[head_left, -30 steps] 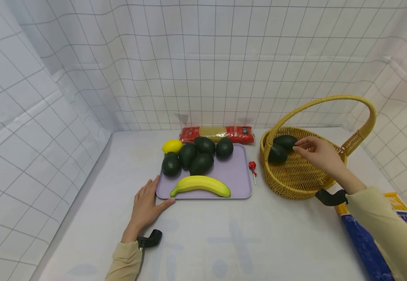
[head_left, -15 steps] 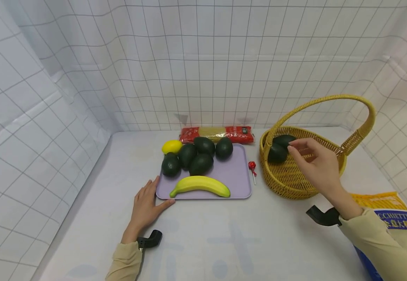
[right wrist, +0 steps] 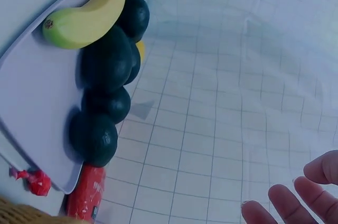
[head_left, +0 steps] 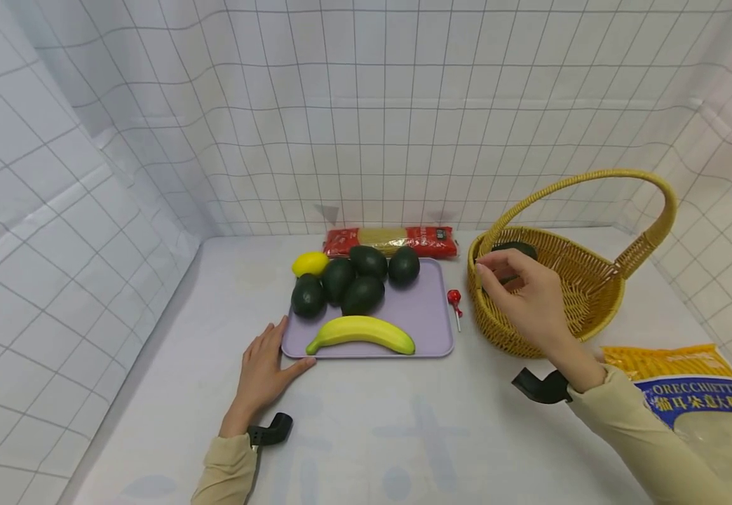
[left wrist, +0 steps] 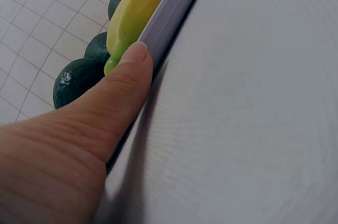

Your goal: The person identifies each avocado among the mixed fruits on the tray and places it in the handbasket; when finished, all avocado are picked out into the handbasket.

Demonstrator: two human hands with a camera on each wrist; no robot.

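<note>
My left hand [head_left: 265, 372] rests at the near left corner of a lilac tray [head_left: 425, 319], fingers along its left side and thumb on the front rim. In the left wrist view that thumb [left wrist: 124, 84] lies on the rim by the tip of a banana [left wrist: 127, 23]. Several dark green avocados [head_left: 363, 294] sit on the tray behind the banana. My right hand [head_left: 530, 301] hovers over the left side of a wicker basket [head_left: 505, 338], fingers loosely bent and holding nothing. Behind it an avocado [head_left: 519, 248] shows inside the basket, partly hidden by the hand.
A lemon [head_left: 310, 264] lies at the tray's back left corner. Behind the tray is a red-ended packet of spaghetti [head_left: 385, 240]. Between tray and basket lies a red lollipop [head_left: 454, 298]. An orecchiette bag [head_left: 700, 393] is at the right, partly under my forearm. The basket's tall handle [head_left: 599, 175] arches up.
My right hand has drawn back from the avocados in the basket and moved left toward the basket's left rim. The left hand and the things on the tray stay where they were.
</note>
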